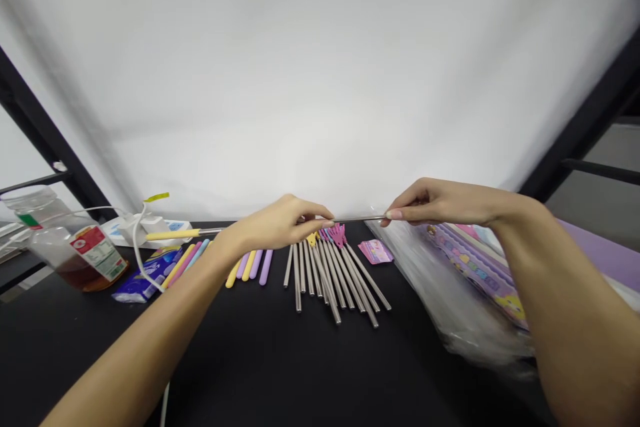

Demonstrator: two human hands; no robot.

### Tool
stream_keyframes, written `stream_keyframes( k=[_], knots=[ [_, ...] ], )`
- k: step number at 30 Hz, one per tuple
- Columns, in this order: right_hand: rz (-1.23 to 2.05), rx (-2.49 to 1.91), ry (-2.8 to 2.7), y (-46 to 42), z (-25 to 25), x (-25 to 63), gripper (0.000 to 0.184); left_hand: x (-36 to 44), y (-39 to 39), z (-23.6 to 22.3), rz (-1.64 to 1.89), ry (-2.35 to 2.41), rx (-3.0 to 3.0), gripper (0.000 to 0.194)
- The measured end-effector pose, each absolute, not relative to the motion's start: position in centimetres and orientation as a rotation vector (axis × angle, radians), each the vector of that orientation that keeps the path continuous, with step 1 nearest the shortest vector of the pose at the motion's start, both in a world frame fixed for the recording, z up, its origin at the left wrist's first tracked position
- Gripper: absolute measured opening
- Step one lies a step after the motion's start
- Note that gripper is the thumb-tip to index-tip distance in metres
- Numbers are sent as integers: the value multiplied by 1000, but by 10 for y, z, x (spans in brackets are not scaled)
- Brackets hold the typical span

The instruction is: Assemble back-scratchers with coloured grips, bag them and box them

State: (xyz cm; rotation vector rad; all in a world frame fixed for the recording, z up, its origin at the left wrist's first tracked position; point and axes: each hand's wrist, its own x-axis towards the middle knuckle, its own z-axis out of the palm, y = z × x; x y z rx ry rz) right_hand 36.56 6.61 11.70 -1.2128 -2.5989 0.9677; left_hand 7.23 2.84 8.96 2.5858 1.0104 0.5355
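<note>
My left hand [285, 221] pinches a thin metal rod [357, 218] between thumb and fingers. At the rod's right end, the fingertips of my right hand [425, 203] are closed on it, and its tip is hidden there. A yellow handle [173, 235] on a metal shaft sticks out left of my left wrist. It lines up with the rod, though my hand covers the join. Below the hands lie several metal rods [345, 280] side by side, with pink hand-shaped scratcher heads [339, 235] and a yellow one [313, 239] at their far ends.
Several yellow and purple handles [253, 265] lie left of the rods. Pink cards [376, 251] lie to the right, beside clear plastic bags [450, 293]. Farther left are a tissue pack [150, 277], a power strip [175, 227] with a white cable, and a tilted jar [75, 247].
</note>
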Motion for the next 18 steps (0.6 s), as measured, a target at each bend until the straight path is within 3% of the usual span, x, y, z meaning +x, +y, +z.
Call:
stream_keyframes(
  k=[13,18],
  knots=[
    [1127,-1075,-2646,76,107,351,43,80,35,76,655,1089,2775,30],
    [1059,-1154,-2580,81,103,363,36,48,41,84,471,1348,2809,34]
  ],
)
